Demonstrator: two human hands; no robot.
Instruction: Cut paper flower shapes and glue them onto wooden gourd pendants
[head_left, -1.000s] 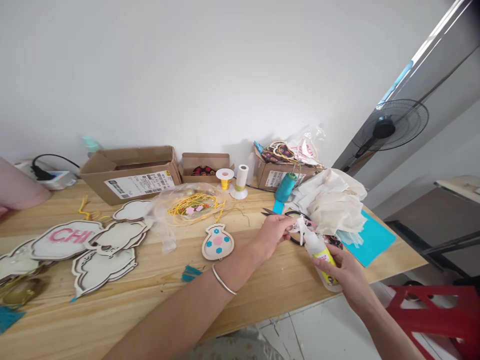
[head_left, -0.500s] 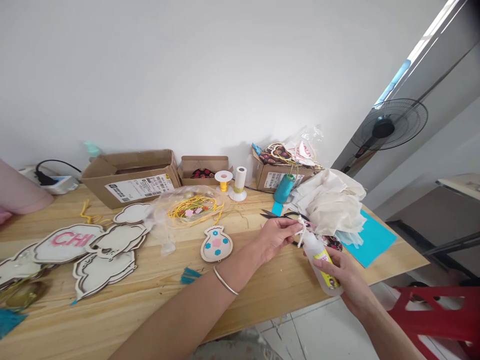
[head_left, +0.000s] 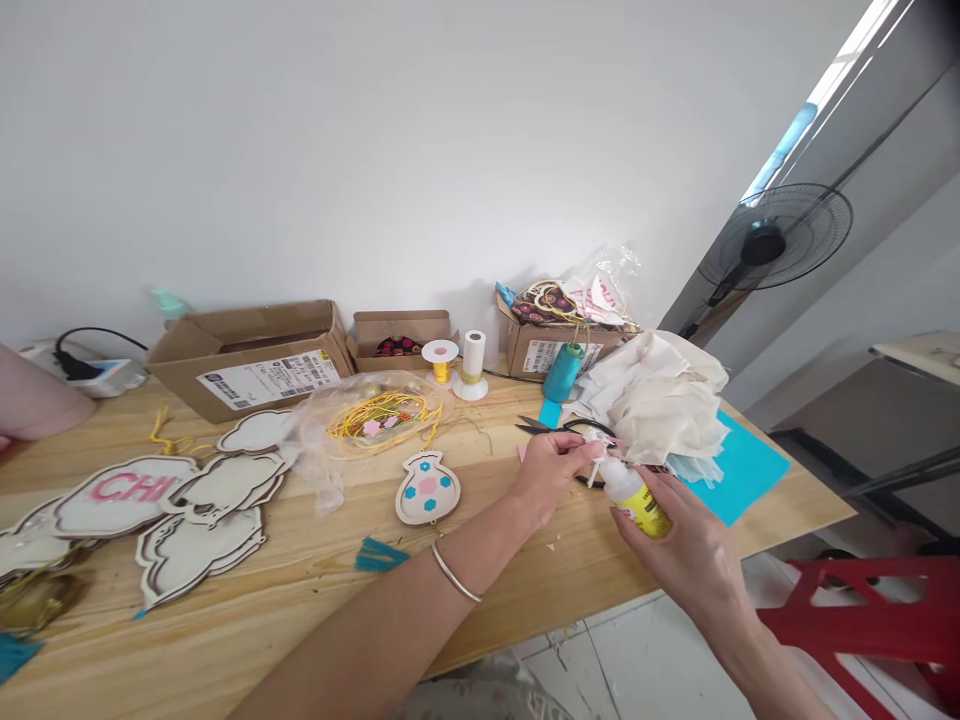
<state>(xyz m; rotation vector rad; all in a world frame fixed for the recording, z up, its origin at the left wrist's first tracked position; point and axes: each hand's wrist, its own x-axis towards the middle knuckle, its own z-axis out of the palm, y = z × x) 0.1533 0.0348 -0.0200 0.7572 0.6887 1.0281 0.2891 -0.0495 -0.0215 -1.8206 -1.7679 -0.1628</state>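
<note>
My right hand [head_left: 686, 555] is closed around a small white plastic glue bottle with a yellow label [head_left: 637, 495], and I hold it tilted over the front right part of the light wooden table [head_left: 525, 590], with the nozzle toward my left hand. My left hand [head_left: 551, 468] is just beside the bottle top, and its fingertips [head_left: 592, 452] are pinched on something small and white at the nozzle; I cannot tell if this is a cap or a piece of paper. The lower part of the bottle is hidden in my palm. Behind my hands, the black scissors [head_left: 544, 427] are partly covered, next to a pile of crumpled cream tissue paper [head_left: 660, 400] on a blue sheet [head_left: 739, 470]. A flat wooden vase-shaped ornament with blue and pink dots [head_left: 427, 487] lies to the left of my left wrist, well apart from the bottle. At the left edge a pink sleeve [head_left: 34, 400] of another person is cut off.
</note>
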